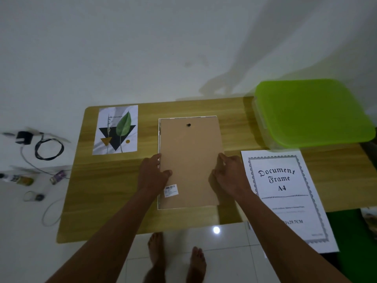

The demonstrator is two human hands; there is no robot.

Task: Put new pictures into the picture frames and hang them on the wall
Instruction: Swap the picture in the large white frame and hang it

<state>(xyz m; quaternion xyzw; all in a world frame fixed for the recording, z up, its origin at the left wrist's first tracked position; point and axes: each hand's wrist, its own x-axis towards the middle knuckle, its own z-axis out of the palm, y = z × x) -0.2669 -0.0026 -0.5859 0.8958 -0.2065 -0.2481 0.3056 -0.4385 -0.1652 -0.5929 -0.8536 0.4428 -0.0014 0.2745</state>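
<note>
"Lying face down at the middle of the wooden table (114,190), is that where the picture frame (159,135) is found?"

"It is. Its brown backing board (190,160) is turned upward, with a small black hanger (188,125) near the far edge and a barcode sticker (171,190) near the left near corner."

"How is the board held?"

"Its left edge is gripped by the left hand (154,174), thumb laid on top and fingers curled at the rim. Its right edge is pinched by the right hand (229,176), fingers bent closely together."

"What else is laid out?"

"A leaf print (116,130) is seen flat on the table's far left part, apart from the frame. A sheet printed 'Document Frame A4' (285,193) is laid to the right, overhanging the near edge. A box with a green lid (312,113) is set at the far right corner. Cables (49,149) and small bottles (22,179) are scattered on the floor to the left."
</note>
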